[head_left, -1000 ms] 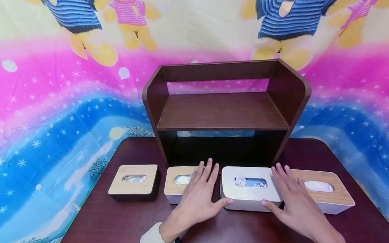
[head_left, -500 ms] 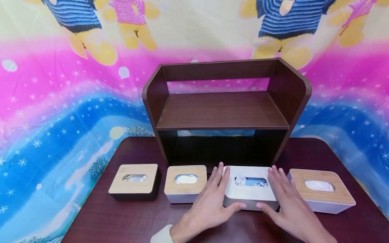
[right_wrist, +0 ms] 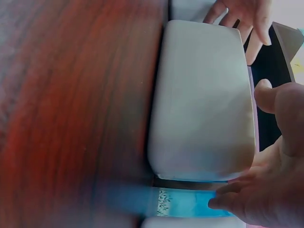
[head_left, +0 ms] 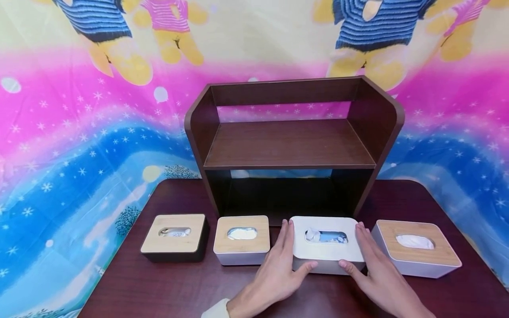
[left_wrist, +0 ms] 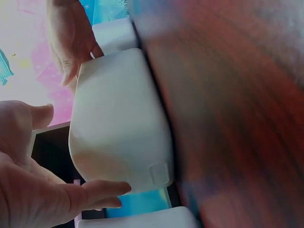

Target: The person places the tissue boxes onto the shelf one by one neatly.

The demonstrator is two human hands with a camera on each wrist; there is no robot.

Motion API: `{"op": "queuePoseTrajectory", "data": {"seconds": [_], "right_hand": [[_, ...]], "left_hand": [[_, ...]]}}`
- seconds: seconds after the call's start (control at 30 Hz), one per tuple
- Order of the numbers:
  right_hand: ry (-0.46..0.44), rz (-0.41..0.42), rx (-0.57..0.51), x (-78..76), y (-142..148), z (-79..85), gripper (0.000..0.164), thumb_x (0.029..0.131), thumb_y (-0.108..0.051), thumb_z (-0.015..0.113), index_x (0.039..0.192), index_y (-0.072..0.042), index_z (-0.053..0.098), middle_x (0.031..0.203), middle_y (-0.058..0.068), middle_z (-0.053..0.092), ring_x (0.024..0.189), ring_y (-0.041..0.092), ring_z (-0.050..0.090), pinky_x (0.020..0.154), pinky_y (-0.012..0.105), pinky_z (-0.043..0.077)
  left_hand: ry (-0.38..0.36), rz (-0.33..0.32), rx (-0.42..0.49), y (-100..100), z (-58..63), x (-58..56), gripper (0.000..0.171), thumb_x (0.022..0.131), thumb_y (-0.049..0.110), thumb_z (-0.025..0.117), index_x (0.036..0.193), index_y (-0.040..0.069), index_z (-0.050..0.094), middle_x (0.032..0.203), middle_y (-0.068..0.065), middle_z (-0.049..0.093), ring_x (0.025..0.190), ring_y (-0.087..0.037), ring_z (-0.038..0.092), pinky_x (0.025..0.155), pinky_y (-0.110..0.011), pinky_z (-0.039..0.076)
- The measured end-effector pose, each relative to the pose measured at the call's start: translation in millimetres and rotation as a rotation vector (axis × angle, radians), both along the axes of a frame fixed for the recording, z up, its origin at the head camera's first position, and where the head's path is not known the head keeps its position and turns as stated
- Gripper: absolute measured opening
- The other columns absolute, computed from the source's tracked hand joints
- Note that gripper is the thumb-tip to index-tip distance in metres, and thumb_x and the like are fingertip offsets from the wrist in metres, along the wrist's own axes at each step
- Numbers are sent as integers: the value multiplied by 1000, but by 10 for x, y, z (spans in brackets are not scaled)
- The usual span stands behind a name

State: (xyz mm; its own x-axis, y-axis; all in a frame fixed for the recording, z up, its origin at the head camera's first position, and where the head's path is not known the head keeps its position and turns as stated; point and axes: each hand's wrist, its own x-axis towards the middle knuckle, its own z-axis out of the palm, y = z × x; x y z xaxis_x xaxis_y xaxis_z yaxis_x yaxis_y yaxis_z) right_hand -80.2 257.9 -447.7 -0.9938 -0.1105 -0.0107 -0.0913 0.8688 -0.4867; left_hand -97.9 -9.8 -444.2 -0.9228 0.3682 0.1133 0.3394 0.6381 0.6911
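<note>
Left hand (head_left: 278, 274) and right hand (head_left: 381, 276) are at the two ends of a long white tissue box with round corners (head_left: 328, 251).
The box is on the dark red-brown tabletop (head_left: 159, 287), in front of the dark brown wooden shelf (head_left: 294, 143). Both hands have straight fingers, with thumbs out wide; I can't tell how hard they touch it. Only the head view looks down on the lid, so only there can you see blue and white stuff inside the hole. The left wrist view shows the front up close, with a little square mark (left_wrist: 159, 174) at a bottom corner. In the right wrist view, a gap shows between the right thumb (right_wrist: 265, 97) and the box.
</note>
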Motion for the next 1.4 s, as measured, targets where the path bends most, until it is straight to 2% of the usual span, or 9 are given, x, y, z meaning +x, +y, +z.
{"op": "queuePoseTrajectory", "data": {"seconds": [0.27, 0.67, 0.97, 1.0, 1.1, 1.2, 1.27, 1.33, 1.4], "right_hand": [[20, -35, -30, 18, 70, -39, 116, 97, -61, 71, 173, -4, 3, 173, 35, 23, 150, 59, 38, 112, 77, 42], [33, -103, -26, 65, 141, -51, 97, 103, -46, 72, 165, 10, 25, 160, 42, 40, 140, 60, 51, 104, 74, 50], [123, -128, -80, 130, 133, -103, 81, 102, -32, 76, 164, 3, 38, 150, 33, 57, 133, 50, 63, 100, 65, 54], [138, -133, -80, 136, 134, -114, 79, 101, -31, 77, 164, 1, 40, 148, 32, 60, 131, 48, 65, 98, 61, 56], [175, -147, -100, 149, 142, -149, 76, 100, -30, 79, 162, -2, 46, 142, 29, 66, 127, 45, 68, 93, 24, 59], [223, -165, -116, 164, 144, -186, 73, 97, -28, 82, 159, -3, 51, 139, 27, 69, 125, 33, 69, 86, -4, 35], [261, -167, -139, 179, 143, -205, 71, 95, -25, 83, 156, -3, 54, 138, 26, 70, 124, 14, 67, 85, -9, 27], [290, -169, -155, 187, 139, -215, 69, 94, -22, 84, 155, -3, 57, 138, 26, 70, 123, 0, 60, 87, -10, 26], [294, -173, -162, 187, 128, -212, 68, 95, -22, 84, 154, -3, 57, 140, 26, 69, 125, 0, 59, 87, -10, 26]], "left_hand": [[25, 4, 64, -9, -71, -1, 90, 106, 42, 67, 170, -2, 20, 176, -24, 25, 160, -36, 37, 126, -52, 41], [11, 36, 131, -38, -101, 19, 80, 106, 30, 69, 164, -10, 30, 166, -29, 42, 153, -35, 48, 124, -50, 43], [52, 53, 143, -43, -129, 26, 71, 104, 25, 72, 159, -8, 43, 154, -25, 59, 142, -31, 60, 117, -47, 51], [59, 52, 145, -44, -134, 26, 70, 104, 24, 72, 159, -7, 44, 154, -24, 59, 142, -30, 61, 117, -47, 52], [77, 49, 157, -48, -149, 25, 69, 103, 22, 73, 158, -6, 46, 153, -24, 60, 141, -28, 61, 116, -47, 53], [84, 46, 176, -51, -162, 22, 68, 102, 21, 74, 158, -6, 47, 153, -24, 60, 127, -18, 68, 113, -43, 55], [80, 38, 200, -52, -167, 21, 67, 102, 20, 75, 157, -6, 48, 152, -25, 61, 100, -5, 72, 104, -36, 59], [75, 31, 229, -54, -167, 21, 67, 101, 18, 75, 156, -8, 48, 149, -26, 63, 73, 6, 57, 92, -28, 59], [77, 27, 252, -55, -161, 22, 66, 101, 16, 75, 155, -9, 49, 146, -27, 65, 58, 8, 41, 82, -22, 55]]}}
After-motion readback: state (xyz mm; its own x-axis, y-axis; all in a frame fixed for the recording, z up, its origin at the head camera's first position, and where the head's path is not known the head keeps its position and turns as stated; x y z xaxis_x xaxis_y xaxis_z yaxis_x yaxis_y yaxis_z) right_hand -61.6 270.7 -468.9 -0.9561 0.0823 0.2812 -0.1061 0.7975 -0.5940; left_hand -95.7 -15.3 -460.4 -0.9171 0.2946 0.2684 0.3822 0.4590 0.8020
